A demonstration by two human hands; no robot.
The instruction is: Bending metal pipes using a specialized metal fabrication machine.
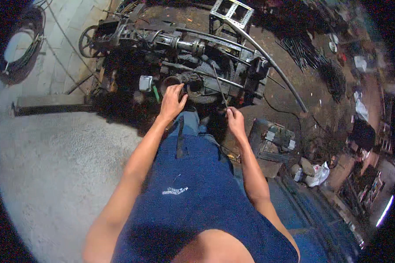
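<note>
My right hand (235, 122) is closed round the lower end of a thin metal rod (220, 85), which slants up and left over the machine. At the near side of the machine, my left hand (174, 102) has its fingers bent beside a round, dark metal piece (170, 80). Whatever lies between the left thumb and fingers is too dark to make out. In front of both hands stretches a greasy lathe-like machine (180, 44) with a shiny shaft and a spoked handwheel (88, 41). Left of my left hand are a small white container (146, 83) and a green-handled tool (156, 93).
A long curved pipe (274, 65) arches along the right of the machine. Beyond stands a perforated metal frame (232, 14). Dark rods (299, 53) lie heaped on the right floor. A boxy motor-like unit (274, 140) sits right of my right forearm. A metal beam (52, 105) lies left.
</note>
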